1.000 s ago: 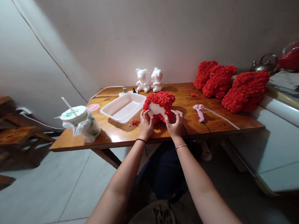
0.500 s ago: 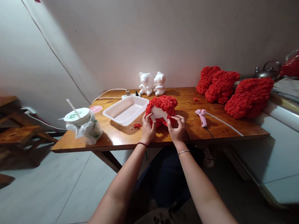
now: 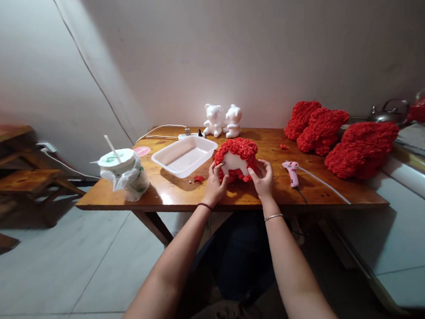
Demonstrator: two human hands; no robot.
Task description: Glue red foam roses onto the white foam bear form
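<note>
A foam bear partly covered in red roses (image 3: 240, 146) is held between my two hands over the front of the wooden table, with a bare white patch facing me. My left hand (image 3: 215, 184) grips its left side, fingers curled against the roses. On the other side, my right hand (image 3: 263, 180) is closed on the bear's right edge, thumb towards the bare patch. A pink glue gun (image 3: 292, 174) lies to the right of my right hand. Left of the bear are a translucent plastic tray (image 3: 183, 156) and a loose red rose piece (image 3: 199, 179).
Two white foam bears (image 3: 213, 121) stand by the wall. Several rose-covered bears (image 3: 322, 130) sit at the right of the table (image 3: 179, 199). A cup with a straw (image 3: 124, 174) stands in a plastic bag at the left edge. Behind the tray lies a power strip (image 3: 190, 136).
The camera view has shifted, so everything sits a little further right. The right hand has moved slightly along the bear's side, and both hands still hold the bear.
</note>
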